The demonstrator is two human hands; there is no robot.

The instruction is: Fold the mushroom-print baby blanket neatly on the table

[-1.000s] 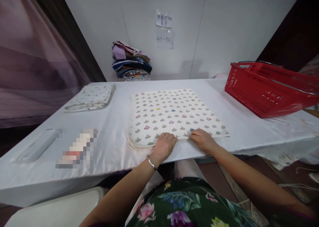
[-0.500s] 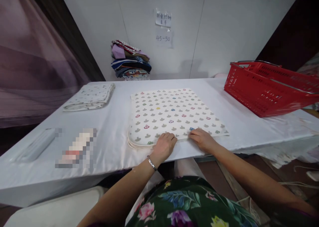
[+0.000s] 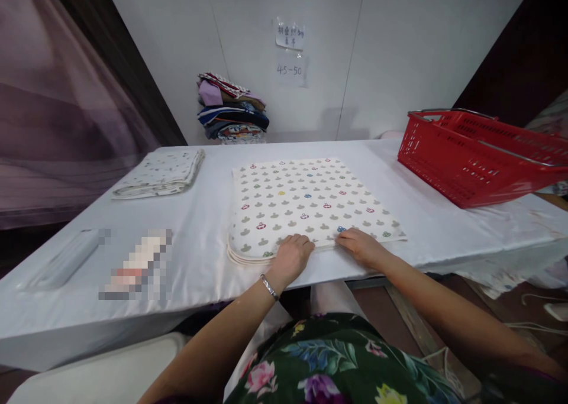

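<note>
1. The patterned cloth (image 3: 306,185), folded in layers and printed with grey and coloured mushroom-like shapes, lies flat on the white-covered table (image 3: 199,238), its near side close to the table's near edge.
2. The left hand (image 3: 291,256) rests at the cloth's near side, fingers together and bent over its border. The fingertips touch the fabric; whether they pinch a layer or only press on it, I cannot tell.
3. The right hand (image 3: 360,247) is at the same border, a short gap from the left, its fingers drawn together and bent, tips touching the cloth. Its thumb side is partly hidden, so its grip is equally hard to judge.
4. Most of the cloth spreads beyond both hands, towards the table's far edge. Its rounded, layered near corner sticks out left of the left hand; its pointed near corner reaches right of the right hand.
5. A second folded cloth (image 3: 160,170) lies by the table's far left corner, well apart from the hands.
6. A red basket (image 3: 479,167) sits towards the table's right end, apart from the patterned cloth.
7. A pile of fabrics (image 3: 233,111) rises by the table's far edge, near the wall (image 3: 399,55).
</note>
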